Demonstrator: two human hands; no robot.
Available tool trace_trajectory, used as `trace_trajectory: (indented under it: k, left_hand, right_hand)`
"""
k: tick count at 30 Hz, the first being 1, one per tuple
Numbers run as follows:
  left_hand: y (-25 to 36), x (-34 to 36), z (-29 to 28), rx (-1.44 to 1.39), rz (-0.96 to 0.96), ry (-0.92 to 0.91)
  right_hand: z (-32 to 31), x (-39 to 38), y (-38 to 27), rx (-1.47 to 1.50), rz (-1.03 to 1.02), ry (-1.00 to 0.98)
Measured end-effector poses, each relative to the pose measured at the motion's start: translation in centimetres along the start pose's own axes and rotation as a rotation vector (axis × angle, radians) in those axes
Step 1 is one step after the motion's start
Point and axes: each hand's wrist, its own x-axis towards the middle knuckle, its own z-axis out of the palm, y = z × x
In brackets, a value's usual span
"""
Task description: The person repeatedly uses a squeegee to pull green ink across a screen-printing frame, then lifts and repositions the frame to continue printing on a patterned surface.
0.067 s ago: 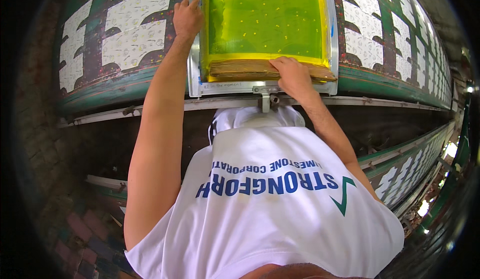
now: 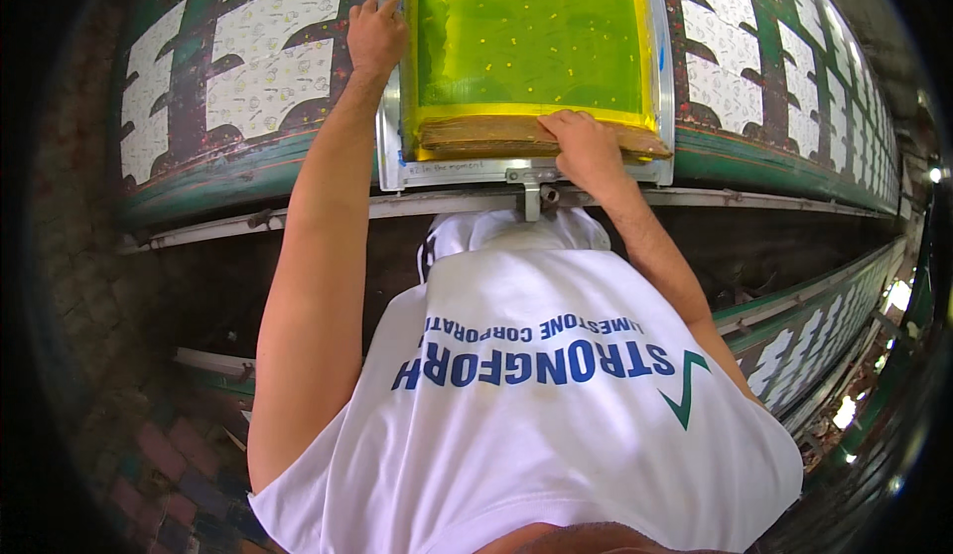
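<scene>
A screen-printing frame (image 2: 389,122) with a pale metal rim and yellow-green mesh (image 2: 536,43) lies on the printing table ahead of me. My left hand (image 2: 378,36) is at its left rail, fingers curled over the edge; the fingertips show only in part. Across the near end of the mesh lies a long wooden squeegee (image 2: 476,135), brown and stained with yellow along its border. My right hand (image 2: 586,149) grips it right of its middle, fingers bent over the top. The squeegee's lower edge is hidden.
White patterned fabric pieces (image 2: 278,48) lie on the table to the left, and more fabric pieces (image 2: 720,48) to the right. A metal rail (image 2: 774,202) runs along the near edge, with a bracket (image 2: 532,197) at the frame. Another table with pale pieces (image 2: 809,341) stands at lower right.
</scene>
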Motion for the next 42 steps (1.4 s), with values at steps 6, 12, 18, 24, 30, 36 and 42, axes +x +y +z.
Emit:
trace_trajectory:
  k: [6,12,18,24,30,36,42]
  left_hand:
    - [0.4,0.1,0.1,-0.012,0.002,0.065]
    - [0.4,1.0,0.0,-0.052,-0.028,0.046]
    - [0.8,1.2,-0.5,-0.044,-0.011,0.064]
    - [2.0,1.7,-1.7,0.029,0.006,0.022]
    - [3.1,2.2,-2.4,0.063,-0.091,-0.134]
    - [3.5,2.2,-2.5,0.057,0.011,-0.036]
    - [4.0,2.4,-3.0,0.033,-0.097,-0.128]
  right_hand:
    - [-1.1,1.1,1.7,-0.007,0.058,-0.226]
    - [-0.8,-0.5,1.8,-0.010,0.053,-0.296]
    - [0.6,-3.5,2.4,0.012,-0.171,-0.132]
    - [0.3,-5.8,4.4,0.137,-0.289,-0.208]
    - [-2.0,-6.2,12.9,0.607,0.006,-0.080]
    - [-2.3,-5.2,23.5,0.560,0.534,0.267]
    - [0.7,-3.9,24.0,0.331,0.504,0.283]
